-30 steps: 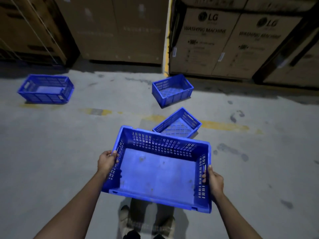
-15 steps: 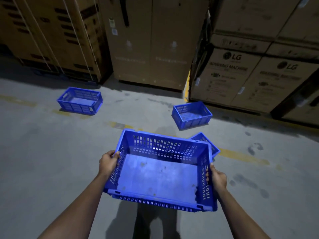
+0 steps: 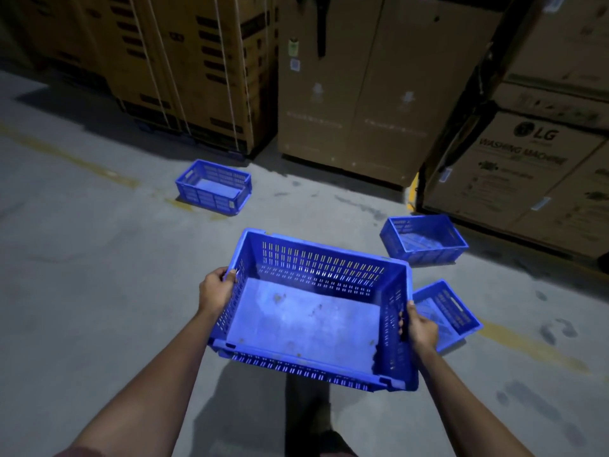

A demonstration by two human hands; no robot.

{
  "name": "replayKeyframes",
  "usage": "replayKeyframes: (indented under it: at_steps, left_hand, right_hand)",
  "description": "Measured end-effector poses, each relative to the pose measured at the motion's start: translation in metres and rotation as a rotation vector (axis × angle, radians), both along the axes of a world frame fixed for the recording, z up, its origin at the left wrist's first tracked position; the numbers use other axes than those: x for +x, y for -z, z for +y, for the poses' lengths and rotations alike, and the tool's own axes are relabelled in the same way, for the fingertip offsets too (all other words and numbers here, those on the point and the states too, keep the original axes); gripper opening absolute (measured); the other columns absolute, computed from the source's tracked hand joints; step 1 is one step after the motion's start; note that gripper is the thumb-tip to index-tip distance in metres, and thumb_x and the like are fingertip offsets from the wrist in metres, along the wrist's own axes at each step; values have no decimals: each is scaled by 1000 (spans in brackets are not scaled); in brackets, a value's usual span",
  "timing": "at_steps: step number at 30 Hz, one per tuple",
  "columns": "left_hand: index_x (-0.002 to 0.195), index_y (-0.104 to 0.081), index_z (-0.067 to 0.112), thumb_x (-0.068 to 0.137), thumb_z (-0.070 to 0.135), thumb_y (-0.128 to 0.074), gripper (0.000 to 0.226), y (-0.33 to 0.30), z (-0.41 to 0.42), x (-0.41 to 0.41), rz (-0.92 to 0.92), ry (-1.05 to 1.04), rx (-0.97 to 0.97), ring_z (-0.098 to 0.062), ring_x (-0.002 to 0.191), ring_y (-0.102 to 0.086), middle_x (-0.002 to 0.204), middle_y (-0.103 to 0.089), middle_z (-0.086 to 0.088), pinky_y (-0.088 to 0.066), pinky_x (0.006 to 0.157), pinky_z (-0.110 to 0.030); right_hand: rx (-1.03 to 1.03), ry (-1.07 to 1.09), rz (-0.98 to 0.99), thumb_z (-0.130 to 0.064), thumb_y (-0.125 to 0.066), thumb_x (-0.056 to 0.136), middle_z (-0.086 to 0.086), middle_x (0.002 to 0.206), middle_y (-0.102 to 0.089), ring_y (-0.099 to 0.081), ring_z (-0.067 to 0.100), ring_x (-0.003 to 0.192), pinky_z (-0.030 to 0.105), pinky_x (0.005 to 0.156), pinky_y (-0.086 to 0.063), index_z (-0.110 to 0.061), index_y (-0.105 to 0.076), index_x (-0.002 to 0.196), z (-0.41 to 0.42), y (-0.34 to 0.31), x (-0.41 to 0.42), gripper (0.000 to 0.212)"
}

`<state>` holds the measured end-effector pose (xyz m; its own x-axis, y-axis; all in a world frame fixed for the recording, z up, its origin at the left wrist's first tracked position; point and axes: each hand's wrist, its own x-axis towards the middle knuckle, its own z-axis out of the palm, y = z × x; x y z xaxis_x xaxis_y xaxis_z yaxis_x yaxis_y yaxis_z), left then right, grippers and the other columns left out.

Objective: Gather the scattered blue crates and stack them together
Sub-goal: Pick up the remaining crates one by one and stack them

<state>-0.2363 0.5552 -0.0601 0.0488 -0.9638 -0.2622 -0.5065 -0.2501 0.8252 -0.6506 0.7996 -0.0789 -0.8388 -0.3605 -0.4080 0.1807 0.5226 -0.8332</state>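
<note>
I carry a large blue slotted crate (image 3: 309, 321) in front of me, empty and held above the floor. My left hand (image 3: 216, 288) grips its left wall and my right hand (image 3: 420, 328) grips its right wall. Three smaller blue crates lie on the concrete floor. One crate (image 3: 214, 187) stands upright at the far left of centre. A second crate (image 3: 425, 239) sits to the right near the cartons. A third crate (image 3: 445, 313) lies just right of my right hand, partly hidden behind the carried one.
Tall cardboard cartons (image 3: 346, 94) and strapped boxes (image 3: 184, 70) line the back, with washing machine cartons (image 3: 527, 166) at the right. Faded yellow lines (image 3: 527, 347) cross the grey floor. My shoe (image 3: 329, 440) shows below the crate.
The view has swung left and up: the floor crates have shifted rightwards in frame, and the far left crate now lies nearer the centre. Both hands keep hold of the carried crate.
</note>
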Motion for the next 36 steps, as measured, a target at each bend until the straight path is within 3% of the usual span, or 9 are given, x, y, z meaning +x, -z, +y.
replayKeyframes:
  at_steps: [5,7,13,16,20,23,27,31,36]
  left_hand:
    - [96,-76,17,103,36,-60,26,10,-61,31,-25,-75,13,-33,80,-70,81,-75,-7,-51,75,-36]
    - [95,-75,16,101,37,-60,27,16,-94,40,-34,-101,27,-34,79,-71,76,-73,-6,-53,75,-37]
    - [99,-76,18,93,45,-57,33,21,-201,59,-37,-171,33,-34,76,-72,74,-74,-6,-59,80,-43]
    - [99,-77,18,94,42,-58,31,11,-252,69,-39,-209,36,-31,70,-71,66,-70,-4,-58,77,-40]
    - [98,-76,15,99,33,-60,24,3,-315,86,-20,-259,35,-25,57,-65,60,-68,-5,-52,66,-34]
    - [99,-76,14,100,31,-60,23,8,-369,108,-6,-291,47,-25,54,-63,60,-67,-6,-50,64,-31]
    - [97,-76,14,100,29,-60,22,15,-458,141,14,-277,41,-25,55,-63,62,-68,-8,-50,65,-32]
    - [99,-76,13,100,29,-60,22,16,-551,184,25,-248,43,-25,54,-61,66,-69,-8,-50,65,-31]
    - [92,-75,15,100,29,-60,21,1,-662,233,21,-202,41,-26,53,-61,67,-70,-9,-58,70,-40]
  right_hand:
    - [-2,-55,-5,-51,-71,100,1,47,-64,-56,12,35,26,44,-50,-3,-75,73,-88,0,21,56]
    - [-30,-86,11,-52,-70,100,-1,46,-63,-56,15,37,24,42,-49,-7,-72,69,-129,1,28,55]
    - [35,-161,8,-60,-69,98,4,49,-67,-66,30,57,44,75,-58,-6,-74,63,-251,14,33,64]
    - [22,-210,22,-60,-69,98,5,50,-67,-64,29,55,45,74,-59,-6,-74,65,-315,6,36,63]
    - [27,-246,43,-87,-64,79,11,58,-72,-69,34,59,48,75,-59,-6,-74,65,-400,9,46,83]
    - [56,-259,70,-72,-66,92,14,62,-73,-71,36,65,44,77,-58,-7,-73,65,-465,-1,70,71]
    - [57,-242,79,-65,-67,96,18,65,-74,-67,32,61,44,76,-59,-7,-73,65,-554,3,108,65]
    - [51,-201,90,-74,-68,88,10,62,-75,-72,34,63,53,82,-64,-8,-77,69,-632,18,147,70]
    - [55,-164,65,-84,-65,81,9,62,-74,-73,35,66,53,83,-63,-10,-76,66,-720,12,201,76]
